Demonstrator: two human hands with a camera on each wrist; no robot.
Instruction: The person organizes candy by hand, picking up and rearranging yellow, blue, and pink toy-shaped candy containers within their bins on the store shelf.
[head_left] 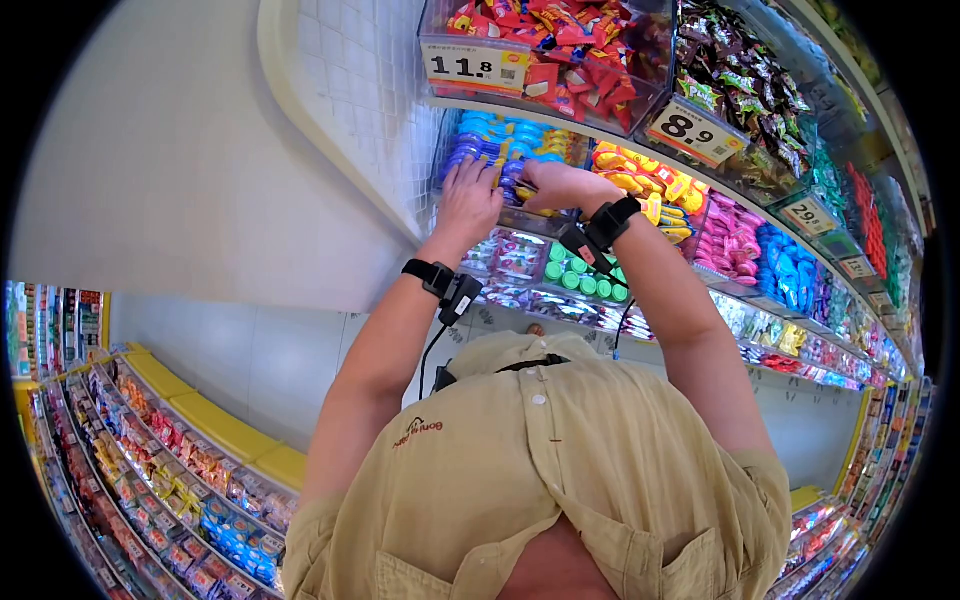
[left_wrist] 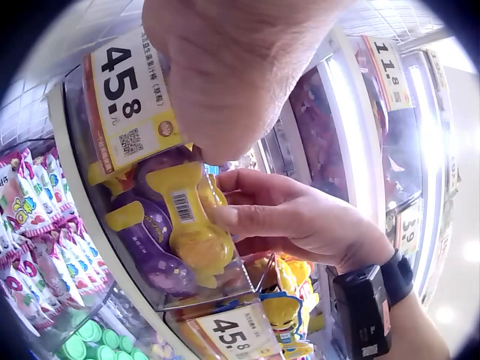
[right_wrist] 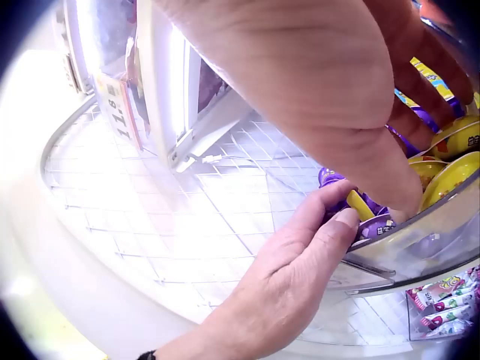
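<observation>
Both hands reach into a clear bin [left_wrist: 202,296] of purple, blue and yellow candy packs. In the right wrist view my left hand [right_wrist: 281,274] pinches a purple candy pack [right_wrist: 375,227] with a yellow end between thumb and forefinger. My right hand [left_wrist: 300,221] holds the edge of a yellow candy pack [left_wrist: 196,225] with a barcode, thumb on the near side. More purple candy packs [left_wrist: 154,247] lie beside it behind the clear front wall. In the head view the left hand [head_left: 468,208] and right hand [head_left: 567,187] are close together over the bin.
A price sign [left_wrist: 131,101] reading 45.8 is fixed to the bin's front. Above hangs a shelf bin of red-wrapped sweets [head_left: 590,50]. Yellow bags [head_left: 650,180] and pink sweets [head_left: 735,235] fill bins at right. Green-lidded tubs [head_left: 580,275] stand below; a white counter [head_left: 190,170] curves at left.
</observation>
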